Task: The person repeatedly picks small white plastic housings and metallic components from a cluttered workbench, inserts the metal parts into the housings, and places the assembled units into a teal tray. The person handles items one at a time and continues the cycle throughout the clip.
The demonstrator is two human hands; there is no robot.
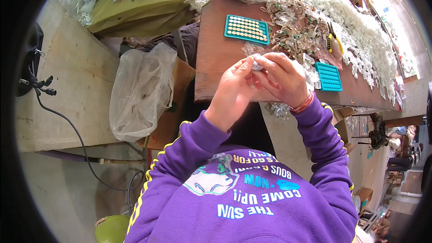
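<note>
L hand (235, 86) & R hand (286, 77), fingertips pinched tog. on small white part (257, 66), approx. equally near; its long axis unclear; teal tray (264, 27) beyond, slightly L.

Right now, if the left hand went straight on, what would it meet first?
The left hand would likely meet the small white piece pinched there, then the right hand; depth is unclear.

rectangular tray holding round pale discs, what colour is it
Teal green; the rectangular tray shows best in the head view.
</note>
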